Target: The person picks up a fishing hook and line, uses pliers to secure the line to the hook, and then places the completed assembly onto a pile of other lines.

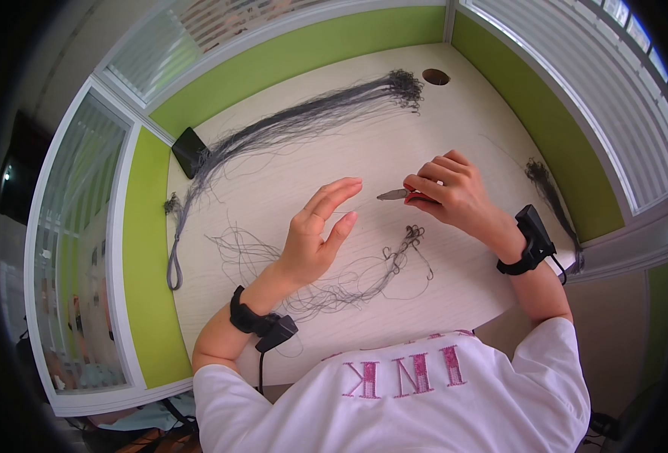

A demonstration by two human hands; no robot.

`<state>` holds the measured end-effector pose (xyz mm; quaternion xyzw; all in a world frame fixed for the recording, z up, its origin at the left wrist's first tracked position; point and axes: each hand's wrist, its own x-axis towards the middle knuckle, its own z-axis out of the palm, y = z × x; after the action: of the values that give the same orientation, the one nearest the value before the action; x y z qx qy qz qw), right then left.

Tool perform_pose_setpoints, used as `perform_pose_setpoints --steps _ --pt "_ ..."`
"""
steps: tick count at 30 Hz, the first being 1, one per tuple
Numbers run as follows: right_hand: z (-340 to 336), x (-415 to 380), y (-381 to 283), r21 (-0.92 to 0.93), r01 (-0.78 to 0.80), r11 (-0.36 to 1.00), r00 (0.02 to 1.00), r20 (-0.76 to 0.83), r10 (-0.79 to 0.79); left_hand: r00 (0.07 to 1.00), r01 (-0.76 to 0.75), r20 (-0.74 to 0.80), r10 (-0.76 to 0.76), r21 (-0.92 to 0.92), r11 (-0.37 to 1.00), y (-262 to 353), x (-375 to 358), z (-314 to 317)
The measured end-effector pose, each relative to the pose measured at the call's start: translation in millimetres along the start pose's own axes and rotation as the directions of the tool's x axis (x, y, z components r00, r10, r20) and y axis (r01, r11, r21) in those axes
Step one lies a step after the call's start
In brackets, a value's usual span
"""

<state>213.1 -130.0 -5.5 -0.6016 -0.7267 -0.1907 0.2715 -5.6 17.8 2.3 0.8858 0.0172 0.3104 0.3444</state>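
My right hand (453,195) is closed around a small pair of red-handled snips (394,195), whose grey tip points left toward my other hand. Most of the handles is hidden by the fingers. My left hand (316,232) is held a little left of that tip, fingers stretched out and thumb apart. Whether a fine line runs by its fingertips is too faint to tell. Below the hands, a loose bunch of thin dark fishing lines (360,293) curves over the table, with several fish hooks (414,234) at its right end. Part of this bunch passes behind my left forearm.
A long, thick bundle of dark lines (296,113) with many hooks lies across the back of the white table (470,302). Another dark bundle (549,196) rests along the right edge. A black block (190,151) stands at the left. Green partitions (311,62) enclose the table; a cable hole (436,77) is at the back.
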Motion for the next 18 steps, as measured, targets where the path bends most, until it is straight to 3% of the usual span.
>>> perform_pose_setpoints --steps 1,3,4,6,7,9,13,15,16,18 --pt "0 0 1 -0.030 -0.019 0.999 1.000 -0.016 0.019 1.000 -0.001 -0.002 0.001 0.000 1.000 0 0 0" --pt "0 0 4 -0.061 -0.035 0.998 0.999 -0.031 0.033 0.996 -0.003 -0.081 -0.039 -0.458 0.889 1 0 2" --pt "1 0 8 -0.109 -0.057 0.992 0.997 -0.051 0.052 0.996 -0.004 -0.084 -0.039 -0.458 0.889 -2 -1 -3" --pt "2 -1 18 -0.155 -0.076 0.985 0.995 -0.073 0.065 0.943 0.314 0.326 -0.070 -0.797 0.517 -11 -2 -21" --pt "2 -1 27 -0.226 -0.102 0.969 0.993 -0.074 0.087 0.944 0.312 0.323 -0.071 -0.796 0.518 -12 0 -24" --pt "2 -2 43 -0.296 -0.123 0.947 0.991 -0.079 0.104 0.879 0.475 0.384 -0.284 -0.650 0.593 -15 6 -29" --pt "6 -1 71 -0.412 -0.221 0.884 0.974 -0.046 0.222 0.855 0.514 0.340 -0.391 -0.466 0.720 -44 10 -52" --pt "9 0 81 -0.422 -0.187 0.887 0.976 0.019 0.215 0.725 0.678 0.366 -0.583 -0.233 0.697 -68 9 -71" --pt "12 0 85 -0.425 -0.188 0.886 0.976 0.016 0.215 0.727 0.676 0.365 -0.581 -0.232 0.700 -78 7 -79" --pt "18 4 91 -0.458 -0.178 0.871 0.970 0.066 0.233 0.753 0.656 0.212 -0.623 -0.172 0.735 -98 3 -95"
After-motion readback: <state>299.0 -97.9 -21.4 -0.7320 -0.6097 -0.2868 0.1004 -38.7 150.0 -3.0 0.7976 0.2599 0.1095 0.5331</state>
